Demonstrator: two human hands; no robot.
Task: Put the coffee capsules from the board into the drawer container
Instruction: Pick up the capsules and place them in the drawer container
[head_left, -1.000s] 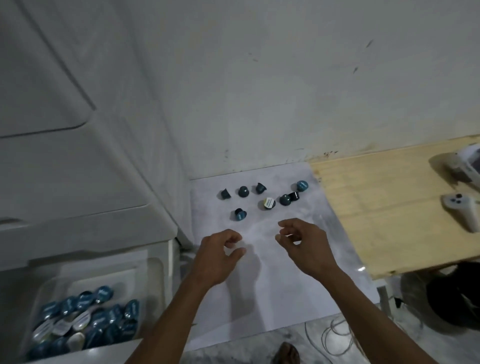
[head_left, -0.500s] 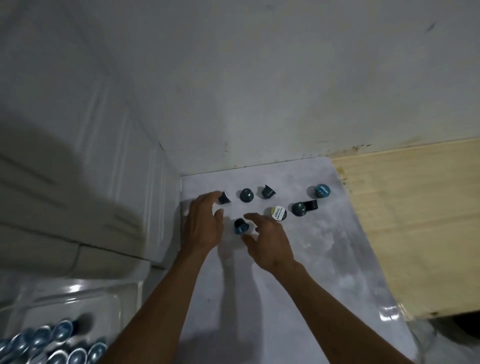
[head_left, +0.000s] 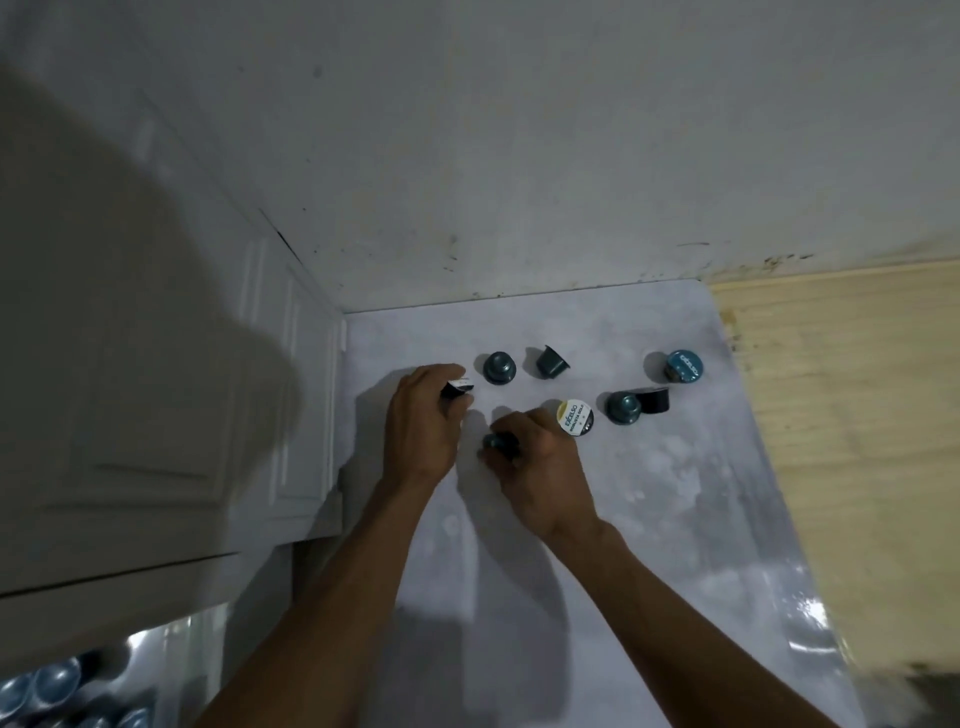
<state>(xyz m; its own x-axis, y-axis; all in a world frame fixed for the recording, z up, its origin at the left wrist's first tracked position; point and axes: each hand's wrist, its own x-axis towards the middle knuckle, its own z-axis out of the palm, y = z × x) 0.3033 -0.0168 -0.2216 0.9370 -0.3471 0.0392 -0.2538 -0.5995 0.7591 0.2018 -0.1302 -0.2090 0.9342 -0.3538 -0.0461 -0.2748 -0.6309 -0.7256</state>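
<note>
Left hand (head_left: 423, 421) pinches a black capsule (head_left: 458, 387) at the board's (head_left: 675, 493) far left; right hand (head_left: 540, 467) grips a teal capsule (head_left: 500, 444) mid-board; five capsules lie beyond, free; drawer container (head_left: 62, 686) at lower left holds more.

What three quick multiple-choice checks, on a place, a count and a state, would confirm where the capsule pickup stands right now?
1. Where is the white-lidded capsule?
A. On the wood table
B. On the board, beside the right hand
C. In the drawer

2. How many capsules lie ungripped on the board?
A. Two
B. Nine
C. Six

3. What is the left hand doing?
A. Gripping a capsule
B. Resting flat
C. Holding the drawer

Answers: 1 B, it lies just by the right knuckles; 2 C, six sit free; 3 A, fingers curl round one.
</note>
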